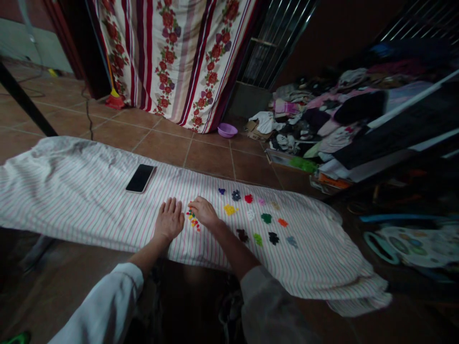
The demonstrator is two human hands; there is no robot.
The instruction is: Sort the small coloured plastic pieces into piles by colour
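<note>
The left hand is palm down and flattened, fingers slightly parted and pointing toward 12 o'clock, its left forearm running in from 7 o'clock. Just beside it, at its 3 o'clock, the right hand curls with fingers bent toward 10 o'clock, the right forearm reaching from 5 o'clock.

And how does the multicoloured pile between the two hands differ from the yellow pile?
The multicoloured pile mixes red, yellow and green pieces; the yellow pile shows one colour. The multicoloured pile spreads in a longer strip; the yellow pile sits more bunched. Both lie on the striped cloth.
</note>
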